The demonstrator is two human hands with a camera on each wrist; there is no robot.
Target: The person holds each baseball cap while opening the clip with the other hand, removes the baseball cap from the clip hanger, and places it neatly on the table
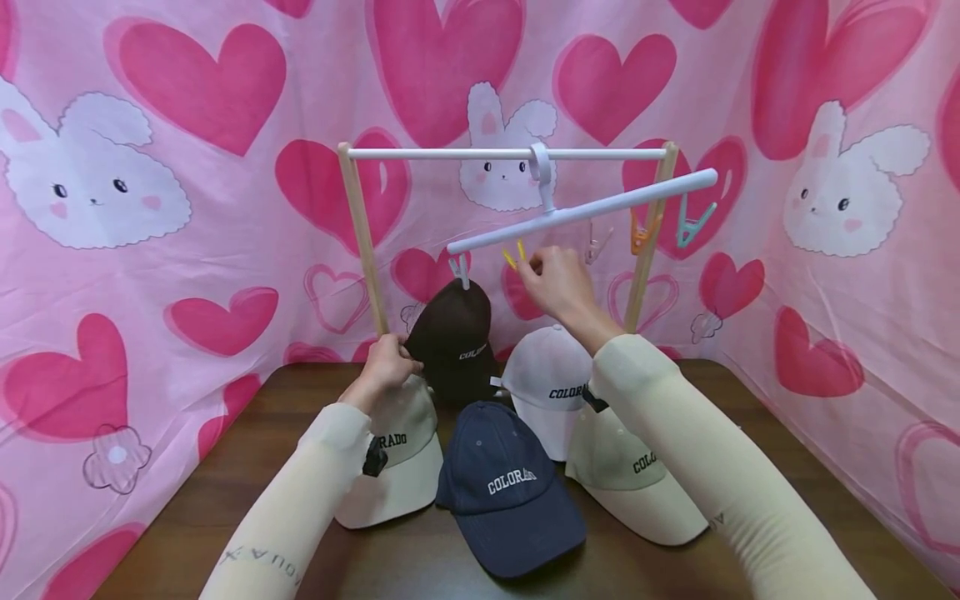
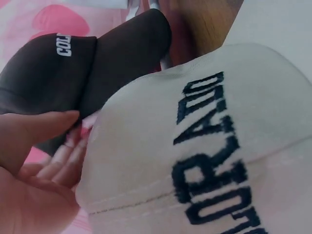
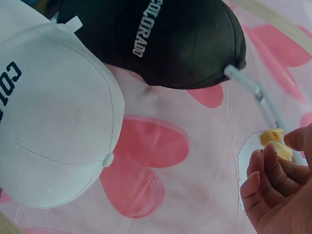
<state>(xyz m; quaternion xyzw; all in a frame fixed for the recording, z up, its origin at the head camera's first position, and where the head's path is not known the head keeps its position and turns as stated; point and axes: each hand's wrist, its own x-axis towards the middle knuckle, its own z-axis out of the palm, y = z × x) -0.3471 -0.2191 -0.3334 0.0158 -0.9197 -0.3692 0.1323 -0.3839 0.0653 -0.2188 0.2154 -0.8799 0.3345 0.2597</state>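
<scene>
My left hand (image 1: 386, 367) pinches the lower edge of a black baseball cap (image 1: 453, 333) between thumb and fingers, beside a beige cap (image 2: 146, 131). A grey clothespin (image 1: 461, 271) at the low left end of a tilted white hanger bar (image 1: 600, 207) grips the top of the black cap's crown. Under the bar, my right hand (image 1: 562, 283) pinches a small yellow clothespin (image 3: 277, 142) between thumb and fingertips. The hanger's hook (image 1: 542, 167) goes over the white rail (image 1: 442, 154) of a wooden-legged rack.
On the brown table (image 1: 255, 500) stand a navy cap (image 1: 510, 492), a white cap (image 1: 543, 375) and another beige cap (image 1: 630, 475). Orange (image 1: 643, 233) and teal (image 1: 693, 223) clothespins hang at the bar's raised right side. Pink heart-patterned cloth (image 1: 225, 192) surrounds the table.
</scene>
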